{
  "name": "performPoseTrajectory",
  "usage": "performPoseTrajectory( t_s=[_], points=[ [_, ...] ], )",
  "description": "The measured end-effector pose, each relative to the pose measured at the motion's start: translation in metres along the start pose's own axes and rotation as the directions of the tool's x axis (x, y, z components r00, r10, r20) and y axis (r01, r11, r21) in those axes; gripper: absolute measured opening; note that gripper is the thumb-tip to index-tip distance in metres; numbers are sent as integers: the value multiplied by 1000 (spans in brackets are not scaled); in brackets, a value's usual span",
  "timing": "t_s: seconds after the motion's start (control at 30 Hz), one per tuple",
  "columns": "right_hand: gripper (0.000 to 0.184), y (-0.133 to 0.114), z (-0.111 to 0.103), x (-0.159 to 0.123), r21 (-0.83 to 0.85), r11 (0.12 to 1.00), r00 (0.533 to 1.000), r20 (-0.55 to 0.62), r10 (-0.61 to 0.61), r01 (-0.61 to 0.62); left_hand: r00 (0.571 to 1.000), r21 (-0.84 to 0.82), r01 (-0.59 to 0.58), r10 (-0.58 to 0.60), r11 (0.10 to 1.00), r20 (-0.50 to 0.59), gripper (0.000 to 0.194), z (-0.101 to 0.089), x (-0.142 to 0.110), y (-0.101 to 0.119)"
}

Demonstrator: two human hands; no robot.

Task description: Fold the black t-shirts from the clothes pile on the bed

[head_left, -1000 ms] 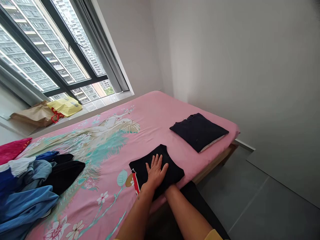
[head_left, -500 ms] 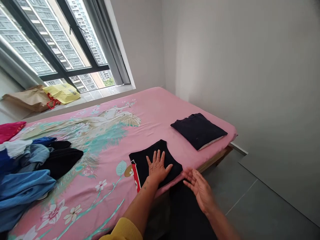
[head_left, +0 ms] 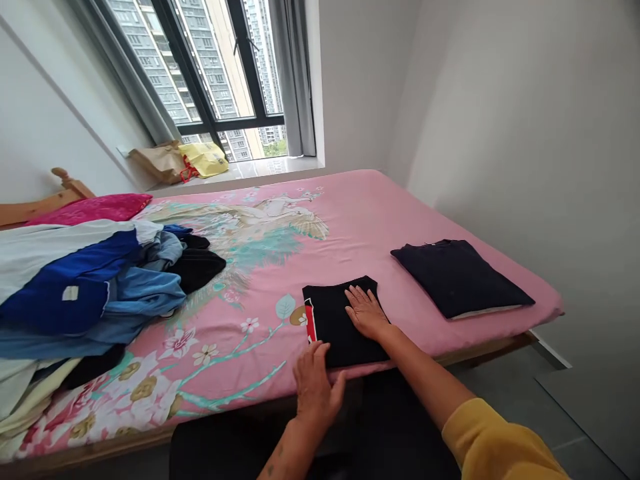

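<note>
A black folded garment with a red and white print along its left side lies near the front edge of the bed. Spread flat on its right part is my right hand, fingers apart. My left hand is at the garment's near left corner, its fingers bent over the bed edge and its thumb held apart. Whether its fingertips touch the cloth is hard to tell; no grip shows. To the right rests a dark navy folded top, touched by neither hand.
A heap of loose clothes, blue, white and black, covers the left of the bed. Behind it is a magenta pillow. The pink floral bedsheet spreads between. A paper bag and a yellow bag sit on the windowsill.
My left hand has left the garment's top for its near left corner. My right hand has come from beyond the bed edge onto the garment. The view has swung left.
</note>
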State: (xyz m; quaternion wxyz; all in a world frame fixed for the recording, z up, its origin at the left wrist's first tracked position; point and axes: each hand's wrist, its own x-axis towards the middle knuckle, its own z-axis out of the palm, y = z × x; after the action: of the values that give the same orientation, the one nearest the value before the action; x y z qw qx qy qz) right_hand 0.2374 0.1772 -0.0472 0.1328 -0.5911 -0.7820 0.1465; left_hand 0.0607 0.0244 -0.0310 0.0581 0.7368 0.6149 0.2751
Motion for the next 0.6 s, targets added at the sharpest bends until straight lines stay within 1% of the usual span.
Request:
performPoseTrajectory(
  t_s=[0.07, 0.13, 0.2, 0.3, 0.37, 0.43, 0.6],
  points=[
    [55, 5, 12, -3, -84, 996, 1000, -23, -17, 15, 997, 38, 73, -72, 997, -17, 57, -2, -11, -24],
    [55, 7, 18, -5, -116, 993, 999, -37, -18, 14, 994, 58, 112, -113, 992, 9, 57, -1, -13, -36],
    [55, 7, 19, -5, -136, 991, 999, -45, -24, 17, 988, 67, 148, -150, 987, 30, 57, 1, -8, -36],
    [55, 6, 20, -4, -167, 986, 998, -53, -30, 20, 978, 86, 206, -209, 975, 23, 63, 6, 4, -26],
    [55, 6, 22, -4, -180, 983, 998, -55, -32, 22, 969, 101, 242, -245, 965, 13, 66, 11, 7, -24],
    [55, 6, 23, -5, -186, 982, 998, -54, -32, 21, 965, 116, 258, -261, 959, 11, 69, 14, 6, -27],
    [53, 5, 23, -6, -179, 984, 999, -47, -14, 6, 967, 117, 256, -255, 960, -18, 79, 19, -9, -36]
  ],
)
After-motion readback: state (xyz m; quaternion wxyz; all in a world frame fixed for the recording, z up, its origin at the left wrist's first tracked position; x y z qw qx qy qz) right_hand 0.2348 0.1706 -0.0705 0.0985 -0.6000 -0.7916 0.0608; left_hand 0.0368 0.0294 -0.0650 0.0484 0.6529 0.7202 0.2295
